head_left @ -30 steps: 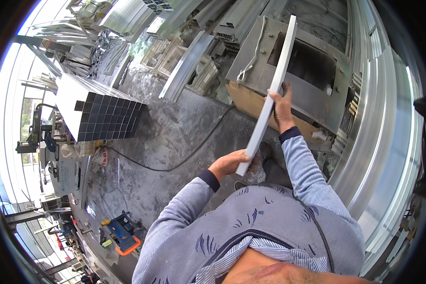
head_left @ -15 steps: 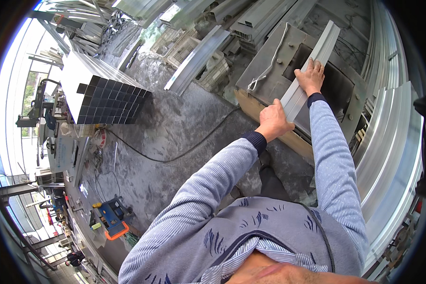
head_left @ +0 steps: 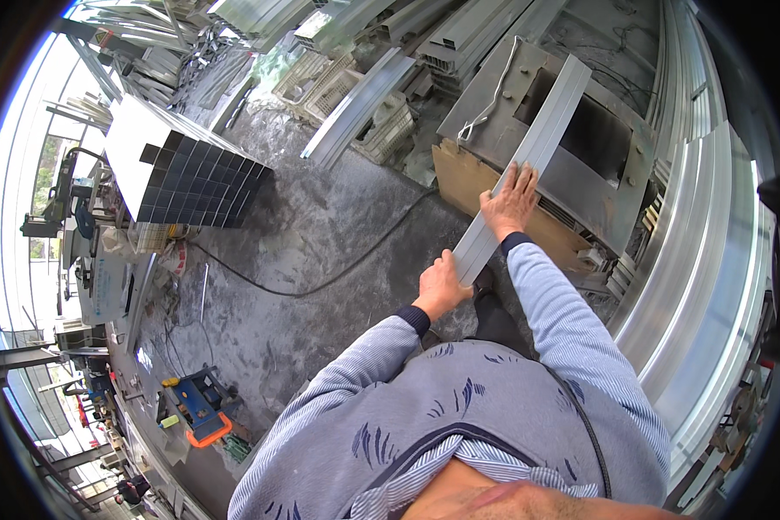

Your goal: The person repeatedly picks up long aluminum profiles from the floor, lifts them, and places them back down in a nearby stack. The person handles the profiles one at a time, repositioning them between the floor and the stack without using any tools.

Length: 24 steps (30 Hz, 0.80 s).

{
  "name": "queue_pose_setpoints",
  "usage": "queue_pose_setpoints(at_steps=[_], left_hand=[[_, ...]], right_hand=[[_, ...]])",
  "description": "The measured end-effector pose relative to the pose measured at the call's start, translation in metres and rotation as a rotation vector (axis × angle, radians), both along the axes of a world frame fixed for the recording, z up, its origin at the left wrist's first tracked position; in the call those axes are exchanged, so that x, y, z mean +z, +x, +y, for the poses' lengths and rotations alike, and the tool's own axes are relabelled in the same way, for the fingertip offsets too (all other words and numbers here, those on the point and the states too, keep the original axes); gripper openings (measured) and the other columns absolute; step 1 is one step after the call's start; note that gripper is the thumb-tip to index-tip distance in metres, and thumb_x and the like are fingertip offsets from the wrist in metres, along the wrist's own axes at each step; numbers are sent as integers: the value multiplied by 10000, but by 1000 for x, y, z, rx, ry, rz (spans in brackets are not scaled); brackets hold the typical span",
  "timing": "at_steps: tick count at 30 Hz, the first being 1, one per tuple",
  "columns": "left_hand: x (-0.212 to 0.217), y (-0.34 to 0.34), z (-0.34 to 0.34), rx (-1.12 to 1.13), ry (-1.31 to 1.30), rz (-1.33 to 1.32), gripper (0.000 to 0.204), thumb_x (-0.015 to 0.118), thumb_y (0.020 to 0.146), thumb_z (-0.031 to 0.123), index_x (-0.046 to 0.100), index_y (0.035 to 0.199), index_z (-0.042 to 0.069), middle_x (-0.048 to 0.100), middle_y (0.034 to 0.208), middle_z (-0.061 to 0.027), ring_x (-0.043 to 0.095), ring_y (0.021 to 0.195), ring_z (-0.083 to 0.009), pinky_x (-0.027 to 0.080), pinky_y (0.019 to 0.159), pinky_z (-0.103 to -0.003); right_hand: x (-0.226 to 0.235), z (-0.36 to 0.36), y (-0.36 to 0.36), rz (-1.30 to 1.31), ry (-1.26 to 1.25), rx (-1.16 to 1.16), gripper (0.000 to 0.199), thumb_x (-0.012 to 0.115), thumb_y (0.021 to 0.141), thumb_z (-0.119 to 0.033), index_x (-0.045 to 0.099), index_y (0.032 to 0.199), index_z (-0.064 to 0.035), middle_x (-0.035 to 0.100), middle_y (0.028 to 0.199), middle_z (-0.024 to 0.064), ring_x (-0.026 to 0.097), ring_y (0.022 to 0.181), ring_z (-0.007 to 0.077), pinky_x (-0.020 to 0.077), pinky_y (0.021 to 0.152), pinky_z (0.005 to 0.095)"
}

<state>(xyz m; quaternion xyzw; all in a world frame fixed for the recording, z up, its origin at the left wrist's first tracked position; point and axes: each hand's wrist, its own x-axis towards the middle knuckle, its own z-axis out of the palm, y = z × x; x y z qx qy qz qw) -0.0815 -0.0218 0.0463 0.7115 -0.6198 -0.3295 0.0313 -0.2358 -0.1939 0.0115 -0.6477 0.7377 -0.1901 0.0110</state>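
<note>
Profile (head_left: 529,165) laid across the machine (head_left: 581,173) — my left hand (head_left: 442,286) grips its near end, right hand (head_left: 511,201) flat on top. Next: square it up, I reckon.

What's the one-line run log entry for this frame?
left hand: grips near end of aluminium profile | right hand: flat on profile | profile: lying across grey metal machine | floor: black cable

head-worn fisheye, looking down, workshop floor (head_left: 321,260)
</note>
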Motion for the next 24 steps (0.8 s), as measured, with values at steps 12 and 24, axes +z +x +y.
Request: queue_pose_setpoints(at_steps=[12,24], left_hand=[[-38,86,158,32,46,-50,835,962,734,435,519,1255,-42,720,1184,-304,749,1089,-499,621,927,-561],[-45,37,57,-14,-34,-21,734,941,747,333,494,1207,-24,721,1146,-312,735,1080,-514,610,918,-574]], right_hand=[[-34,165,85,-115,79,82,1040,726,868,-427,326,1706,42,260,1772,321,199,1659,546,297,1297,632],[-22,69,32,-123,99,92,1013,758,899,-459,333,1711,-28,194,1805,235,113,1698,484,305,1268,717]])
